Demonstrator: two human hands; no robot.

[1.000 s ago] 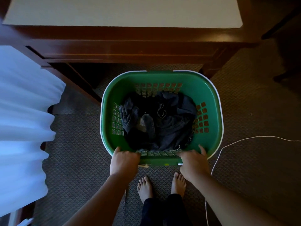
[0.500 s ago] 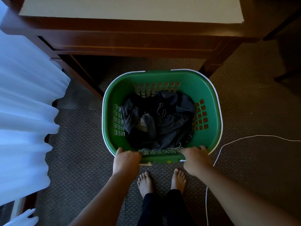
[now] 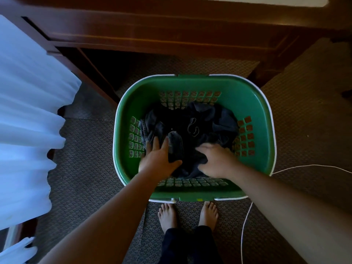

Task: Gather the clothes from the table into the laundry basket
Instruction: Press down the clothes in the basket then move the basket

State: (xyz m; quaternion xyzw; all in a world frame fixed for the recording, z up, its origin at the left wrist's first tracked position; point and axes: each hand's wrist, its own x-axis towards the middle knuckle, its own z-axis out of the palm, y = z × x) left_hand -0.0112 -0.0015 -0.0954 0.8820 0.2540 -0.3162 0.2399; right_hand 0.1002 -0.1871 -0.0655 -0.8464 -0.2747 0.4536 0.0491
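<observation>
Both hands had left the near rim of the laundry basket (image 3: 253, 96), where they gripped it half a second ago, and reached down inside onto the clothes (image 3: 202, 128). The basket itself filled more of the view than before.

Nearest, two bare feet (image 3: 167, 216) stood on the patterned carpet (image 3: 304, 134), just short of the basket's near rim, with dark trouser legs (image 3: 186, 244) above them. A thin white cord (image 3: 245, 221) ran up the carpet to the right of the feet and curved away to the right edge.

Past the rim, the left hand (image 3: 159, 159) lay palm down on the near left part of the clothes, fingers fairly straight and spread, thumb out to the right, with a fold of grey denim rising between forefinger and thumb; it held nothing that showed. The right hand (image 3: 217, 161) rested on the near right part of the heap, fingers bent toward the left with dark cloth between them and the thumb. Blur left it unclear whether that hand had a grip.

The clothes, dark and crumpled, lay heaped on the basket floor, stretching from under both hands toward the far wall.

A pale curtain (image 3: 28, 111) hung at the left. Beyond the basket stood the dark wooden surface (image 3: 171, 25).
</observation>
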